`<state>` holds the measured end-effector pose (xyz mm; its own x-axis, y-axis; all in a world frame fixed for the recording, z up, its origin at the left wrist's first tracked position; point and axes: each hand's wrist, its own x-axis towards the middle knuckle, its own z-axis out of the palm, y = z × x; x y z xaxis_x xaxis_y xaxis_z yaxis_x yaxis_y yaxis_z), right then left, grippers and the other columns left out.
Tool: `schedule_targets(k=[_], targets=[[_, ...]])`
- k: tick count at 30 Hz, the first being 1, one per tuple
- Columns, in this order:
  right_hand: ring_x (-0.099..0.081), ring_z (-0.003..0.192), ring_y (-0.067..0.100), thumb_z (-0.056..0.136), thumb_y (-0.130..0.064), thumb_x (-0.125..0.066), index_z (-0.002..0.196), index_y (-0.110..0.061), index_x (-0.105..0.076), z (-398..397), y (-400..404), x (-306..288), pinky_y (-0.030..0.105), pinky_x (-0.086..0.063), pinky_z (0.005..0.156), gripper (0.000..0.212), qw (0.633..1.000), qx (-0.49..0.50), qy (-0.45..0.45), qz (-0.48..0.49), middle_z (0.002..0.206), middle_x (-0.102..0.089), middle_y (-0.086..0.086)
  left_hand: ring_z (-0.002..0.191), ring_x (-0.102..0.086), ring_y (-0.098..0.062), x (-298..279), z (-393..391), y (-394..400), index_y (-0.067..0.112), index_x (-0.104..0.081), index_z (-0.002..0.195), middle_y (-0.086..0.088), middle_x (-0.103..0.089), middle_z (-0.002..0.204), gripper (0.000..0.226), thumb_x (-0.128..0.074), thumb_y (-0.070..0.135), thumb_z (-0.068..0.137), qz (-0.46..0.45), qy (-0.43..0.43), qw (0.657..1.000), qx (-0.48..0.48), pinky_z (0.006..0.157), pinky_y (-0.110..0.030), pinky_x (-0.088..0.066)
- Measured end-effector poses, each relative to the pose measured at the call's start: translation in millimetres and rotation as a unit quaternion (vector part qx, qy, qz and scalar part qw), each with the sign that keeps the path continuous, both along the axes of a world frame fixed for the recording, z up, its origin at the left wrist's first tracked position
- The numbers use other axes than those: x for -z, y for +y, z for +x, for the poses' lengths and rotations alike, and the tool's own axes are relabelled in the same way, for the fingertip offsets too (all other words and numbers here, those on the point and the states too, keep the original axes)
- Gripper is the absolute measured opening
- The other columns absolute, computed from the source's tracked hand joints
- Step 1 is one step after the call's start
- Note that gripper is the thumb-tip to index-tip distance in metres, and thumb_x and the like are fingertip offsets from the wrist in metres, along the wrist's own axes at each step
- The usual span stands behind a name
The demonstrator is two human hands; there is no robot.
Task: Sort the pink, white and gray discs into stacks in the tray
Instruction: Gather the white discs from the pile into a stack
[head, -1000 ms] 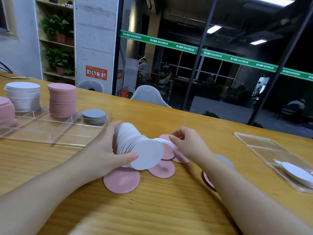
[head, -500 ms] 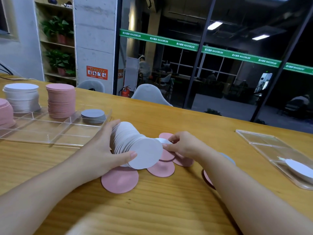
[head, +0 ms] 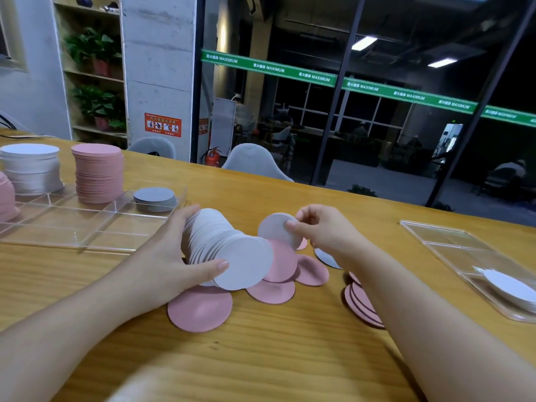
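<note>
- We judge the sort well along: in the tray (head: pixel 87 227) at the left of the frame stand a tall white stack (head: pixel 30 166), a tall pink stack (head: pixel 98 172) and a low gray stack (head: pixel 155 198), with the edge of another pink pile (head: pixel 5 198) at the far left.
- Still to do, as we read it: loose pink discs (head: pixel 200 309) lie overlapping on the worktop (head: pixel 261 358) at centre frame, a few more sit half hidden under our right forearm, and one grayish disc (head: pixel 326 256) shows beside that wrist.
- Our left hand (head: pixel 171 256) grips a fanned bundle of white discs (head: pixel 229 253), thumb curled over the front disc and fingers (head: pixel 185 219) wrapped behind; the bundle is not yet in the tray.
- Our right hand (head: pixel 322 230) pinches a single white disc (head: pixel 277 230) by its right edge between thumb and fingertips, held just above the pinks and just right of the bundle.
- A second clear tray (head: pixel 429 242) at the right edge holds a few white discs.
</note>
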<state>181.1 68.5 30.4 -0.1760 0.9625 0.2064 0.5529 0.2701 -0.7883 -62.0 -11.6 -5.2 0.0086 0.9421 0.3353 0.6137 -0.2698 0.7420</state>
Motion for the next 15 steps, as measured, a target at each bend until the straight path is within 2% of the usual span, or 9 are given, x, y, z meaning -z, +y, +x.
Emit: schedule_targets(k=[2,4,6,8,11,15], targets=[[-0.045,0.046,-0.002,0.086,-0.019,-0.066,0.075,-0.016,-0.055,4.8,-3.8,-9.4,0.012,-0.039,0.046,0.016,0.999,-0.028,0.028,0.017,0.066,-0.055,-0.004,0.128,-0.031,0.0,-0.1,0.8,-0.4,0.034,-0.018,0.145,0.014,-0.032,0.144,0.101,-0.078,0.045,0.064,0.0,0.0,1.0,-0.002,0.107,-0.027,-0.031],[-0.049,0.052,0.003,0.087,-0.013,-0.064,0.077,-0.013,-0.053,12.5,-9.8,-21.5,0.016,-0.044,0.05,0.015,0.994,-0.061,0.093,0.01,0.066,-0.055,-0.001,0.126,-0.031,0.001,-0.1,2.4,-0.8,0.033,-0.017,0.145,0.015,-0.031,0.142,0.099,-0.078,0.042,0.067,0.0,0.0,1.0,-0.002,0.103,-0.022,-0.029],[-0.053,0.056,0.008,0.086,-0.01,-0.062,0.079,-0.011,-0.052,19.9,-17.8,-34.3,0.017,-0.048,0.054,0.012,0.982,-0.107,0.155,-0.027,0.067,-0.056,0.0,0.12,-0.032,0.003,0.0,3.3,-1.2,0.031,-0.017,0.144,0.016,-0.032,0.137,0.097,-0.077,0.039,0.069,0.0,-0.001,1.0,-0.001,0.096,-0.018,-0.028],[-0.056,0.057,0.009,0.08,-0.011,-0.063,0.081,-0.01,-0.052,23.3,-25.9,-43.8,0.017,-0.051,0.056,0.011,0.967,-0.165,0.169,-0.091,0.068,-0.058,0.001,0.118,-0.031,0.004,-0.1,2.8,-1.5,0.031,-0.016,0.144,0.019,-0.031,0.133,0.095,-0.076,0.038,0.07,0.001,-0.004,1.0,-0.001,0.093,-0.017,-0.026],[-0.061,0.061,0.011,0.076,-0.01,-0.065,0.081,-0.008,-0.055,16.0,-34.1,-49.1,0.018,-0.053,0.059,0.012,0.95,-0.233,0.101,-0.18,0.07,-0.063,0.003,0.119,-0.03,0.004,-0.3,1.5,-1.0,0.03,-0.017,0.144,0.019,-0.03,0.133,0.095,-0.076,0.039,0.07,0.002,-0.006,1.0,-0.002,0.094,-0.016,-0.025],[-0.068,0.075,0.016,0.084,-0.002,-0.063,0.079,-0.01,-0.06,-1.6,-33.9,-41.1,0.023,-0.054,0.071,0.01,0.96,-0.218,-0.066,-0.161,0.073,-0.069,0.005,0.124,-0.032,0.002,0.9,0.5,0.8,0.03,-0.017,0.144,0.015,-0.032,0.14,0.097,-0.076,0.042,0.068,-0.001,0.001,1.0,0.006,0.096,-0.016,-0.026]])
